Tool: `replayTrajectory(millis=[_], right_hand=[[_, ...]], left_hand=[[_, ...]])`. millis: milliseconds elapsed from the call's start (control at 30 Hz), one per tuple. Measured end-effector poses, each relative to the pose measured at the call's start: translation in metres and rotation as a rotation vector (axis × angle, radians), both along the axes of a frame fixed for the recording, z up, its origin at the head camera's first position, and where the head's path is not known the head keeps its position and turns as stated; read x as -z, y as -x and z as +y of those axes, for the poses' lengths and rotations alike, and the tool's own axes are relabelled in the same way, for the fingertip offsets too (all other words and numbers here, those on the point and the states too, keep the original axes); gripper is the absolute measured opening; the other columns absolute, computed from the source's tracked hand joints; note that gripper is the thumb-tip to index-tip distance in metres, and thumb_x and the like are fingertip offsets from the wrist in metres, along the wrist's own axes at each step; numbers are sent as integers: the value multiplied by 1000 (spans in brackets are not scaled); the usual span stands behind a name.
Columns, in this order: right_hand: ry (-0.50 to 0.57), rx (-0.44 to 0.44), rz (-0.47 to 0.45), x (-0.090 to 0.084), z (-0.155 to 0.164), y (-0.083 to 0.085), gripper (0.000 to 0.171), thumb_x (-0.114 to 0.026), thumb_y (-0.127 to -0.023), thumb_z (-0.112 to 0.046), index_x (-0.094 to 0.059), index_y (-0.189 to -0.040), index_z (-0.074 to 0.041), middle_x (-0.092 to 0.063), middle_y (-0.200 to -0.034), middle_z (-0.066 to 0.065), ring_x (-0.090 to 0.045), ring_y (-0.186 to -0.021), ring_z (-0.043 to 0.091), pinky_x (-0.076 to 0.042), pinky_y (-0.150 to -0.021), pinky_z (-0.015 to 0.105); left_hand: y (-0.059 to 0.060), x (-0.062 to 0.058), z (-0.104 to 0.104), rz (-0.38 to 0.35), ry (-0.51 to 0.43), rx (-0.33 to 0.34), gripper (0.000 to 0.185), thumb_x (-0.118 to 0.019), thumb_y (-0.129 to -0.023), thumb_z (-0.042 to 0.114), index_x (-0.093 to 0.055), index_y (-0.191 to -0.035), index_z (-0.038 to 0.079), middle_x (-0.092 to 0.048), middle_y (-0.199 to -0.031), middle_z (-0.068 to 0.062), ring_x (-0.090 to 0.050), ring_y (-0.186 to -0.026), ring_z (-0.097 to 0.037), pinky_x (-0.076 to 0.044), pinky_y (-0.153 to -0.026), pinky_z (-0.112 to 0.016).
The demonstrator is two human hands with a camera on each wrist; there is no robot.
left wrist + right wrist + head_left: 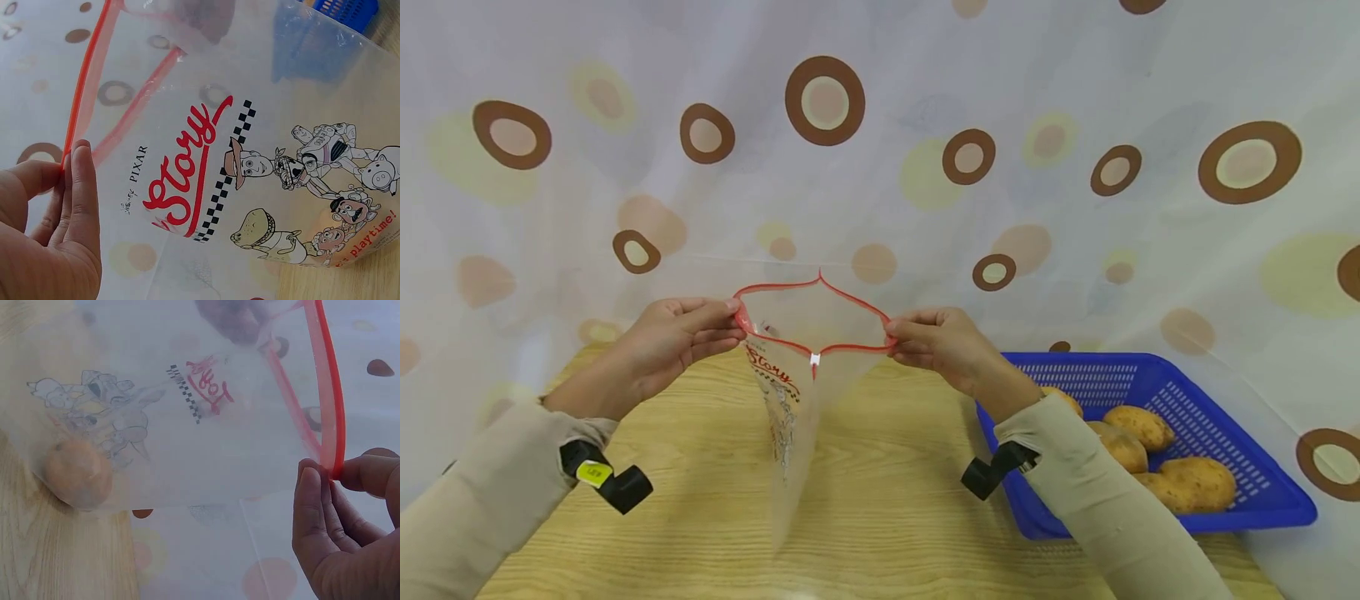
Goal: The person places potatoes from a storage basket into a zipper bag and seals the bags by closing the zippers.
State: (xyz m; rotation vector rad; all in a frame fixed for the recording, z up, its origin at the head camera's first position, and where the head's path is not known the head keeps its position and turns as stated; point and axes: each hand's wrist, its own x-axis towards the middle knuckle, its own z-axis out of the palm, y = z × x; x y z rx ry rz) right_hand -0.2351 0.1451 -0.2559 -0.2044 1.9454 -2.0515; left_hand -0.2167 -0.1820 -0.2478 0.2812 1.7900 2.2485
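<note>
A clear zip bag point(793, 433) with a red zip edge and printed cartoon figures hangs upright above the table, its mouth spread wide. My left hand point(681, 342) pinches the left end of the red edge between thumb and fingers. Opposite it, my right hand point(943, 342) pinches the right end. Red "Story" lettering point(187, 169) shows on the bag's side in the left wrist view. Through the film in the right wrist view, a round brown potato point(78, 475) appears low in the bag.
A blue plastic basket point(1210, 417) holding several potatoes point(1198, 483) stands at the right, partly behind the right forearm. Beneath the bag is a wooden table point(700, 500). A white curtain point(880, 192) with brown ring patterns hangs behind.
</note>
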Motion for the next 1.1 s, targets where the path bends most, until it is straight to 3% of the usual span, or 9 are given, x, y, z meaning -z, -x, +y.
replayTrajectory(millis=[200,400,600,900,1100], right_hand=[[-8,-6,-15,5,2,1,7,-63,-93,-6,-67,-97,-1,-68,-84,5,-68,-74,14,-60,-74,23],[14,-6,-27,11,1,1,10,-61,-93,-3,-70,-90,-6,-69,-79,4,-68,-72,14,-61,-71,23],[-7,-9,-35,17,1,0,6,-62,-93,-4,-67,-96,-3,-69,-79,3,-69,-73,14,-61,-72,24],[9,-49,33,11,6,0,5,-68,-90,-11,-71,-91,-7,-70,-82,3,-68,-75,13,-61,-78,27],[-47,-57,31,8,9,1,13,-63,-93,-12,-65,-103,-3,-70,-87,2,-69,-84,16,-58,-88,32]], left_hand=[[2,5,0,-19,7,3,13,-61,-95,16,-72,-93,9,-70,-87,-4,-69,-81,-11,-59,-80,-21],[4,5,4,-23,34,-6,14,-62,-95,18,-72,-90,9,-70,-86,-3,-70,-81,-11,-59,-81,-22],[4,4,5,-26,27,-8,16,-61,-96,18,-72,-88,9,-70,-85,-3,-70,-80,-11,-59,-80,-21],[6,4,11,-38,8,-1,15,-62,-95,19,-73,-90,9,-70,-88,-3,-69,-83,-11,-58,-82,-21],[3,4,13,-51,-15,8,13,-63,-95,17,-73,-92,9,-70,-88,-5,-70,-83,-12,-58,-83,-22]])
